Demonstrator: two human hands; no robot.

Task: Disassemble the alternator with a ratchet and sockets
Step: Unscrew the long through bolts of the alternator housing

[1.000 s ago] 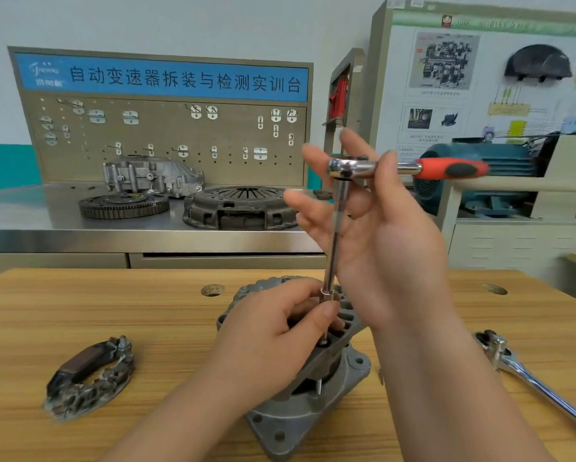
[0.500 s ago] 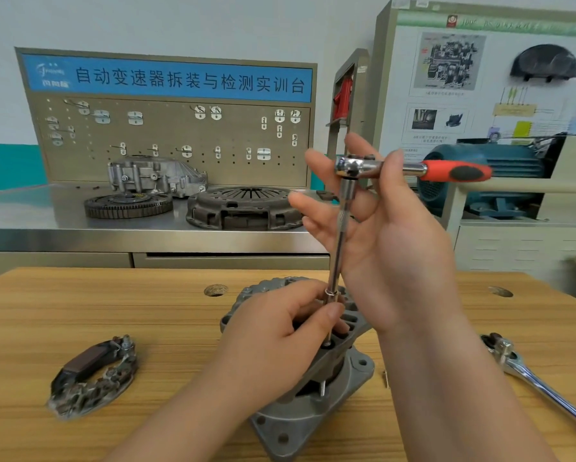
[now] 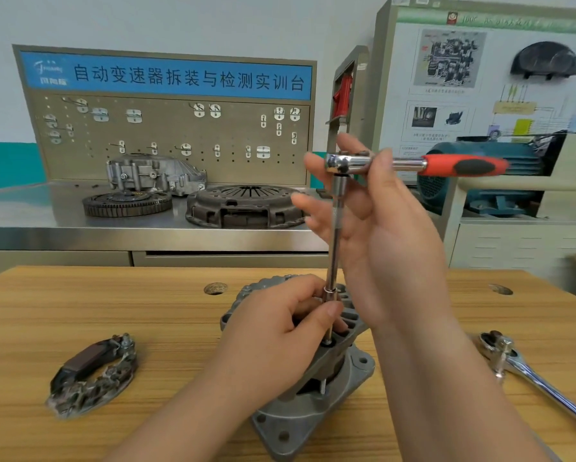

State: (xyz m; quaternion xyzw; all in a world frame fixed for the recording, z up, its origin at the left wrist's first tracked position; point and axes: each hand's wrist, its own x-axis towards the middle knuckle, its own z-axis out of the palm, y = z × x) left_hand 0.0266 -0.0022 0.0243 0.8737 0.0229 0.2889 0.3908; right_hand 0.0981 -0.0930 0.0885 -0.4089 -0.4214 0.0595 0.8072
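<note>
The grey alternator (image 3: 313, 418) stands on its flange on the wooden table (image 3: 113, 305). A long chrome extension (image 3: 335, 245) rises from its top housing to a ratchet (image 3: 463, 165) with a red and black handle pointing right. My left hand (image 3: 280, 338) curls over the top of the alternator, thumb and fingers pinching the lower end of the extension at the socket. My right hand (image 3: 390, 248) is raised beside the extension; its thumb crosses in front of the ratchet's neck and its fingers lie behind the head, pinching it. The bolt under the socket is hidden.
A removed rectifier part (image 3: 93, 375) lies at the left of the table. A second chrome ratchet (image 3: 530, 371) lies at the right. Behind stands a steel bench with a flywheel (image 3: 126, 201), a clutch cover (image 3: 246, 205) and a pegboard; a blue motor (image 3: 480, 191) sits at the right.
Both hands and the ratchet keep nearly the same pose; the handle still points right. Only the view has shifted slightly.
</note>
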